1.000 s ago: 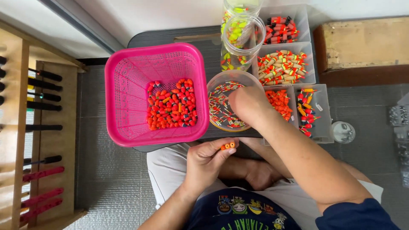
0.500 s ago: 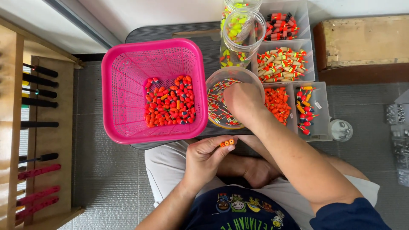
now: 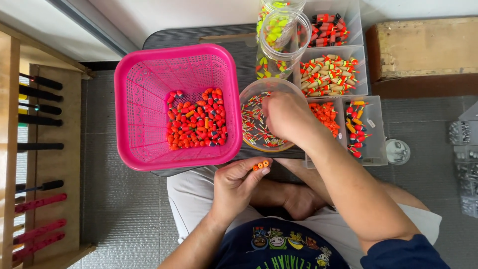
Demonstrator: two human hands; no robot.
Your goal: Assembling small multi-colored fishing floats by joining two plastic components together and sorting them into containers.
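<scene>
Left hand (image 3: pixel 238 185) low in the lap, grip pinching a short row of small orange floats (image 3: pixel 261 165) between thumb and fingertips. Right hand (image 3: pixel 284 115) just above and to the right of that grip, reaching down into a clear round bowl (image 3: pixel 254 92) on the dark table (image 3: pixel 199 35); fingers curled among thin striped sticks (image 3: pixel 256 130), whether pinching one or not cannot tell. Up and left of the left grip, touching the bowl's side, a pink plastic basket (image 3: pixel 134 99) with a heap of red-and-orange floats (image 3: pixel 196 119) on its bottom. Right of the right grip, clear compartment trays (image 3: pixel 373 129): orange pieces (image 3: pixel 324 112) just beside the wrist, mixed red and yellow floats (image 3: pixel 356 129) farther right. Beyond the right grip, a tray of longer orange, green and yellow floats (image 3: pixel 328 74), another of red-and-black ones (image 3: pixel 331 27), and two clear jars (image 3: pixel 284 40) with yellow-green pieces. Far left of both grips, a wooden rack (image 3: pixel 10 149) with black and pink handles. Far right, a wooden box (image 3: pixel 423 47) and a small round lid (image 3: pixel 397 151) on the grey floor (image 3: pixel 109 209).
</scene>
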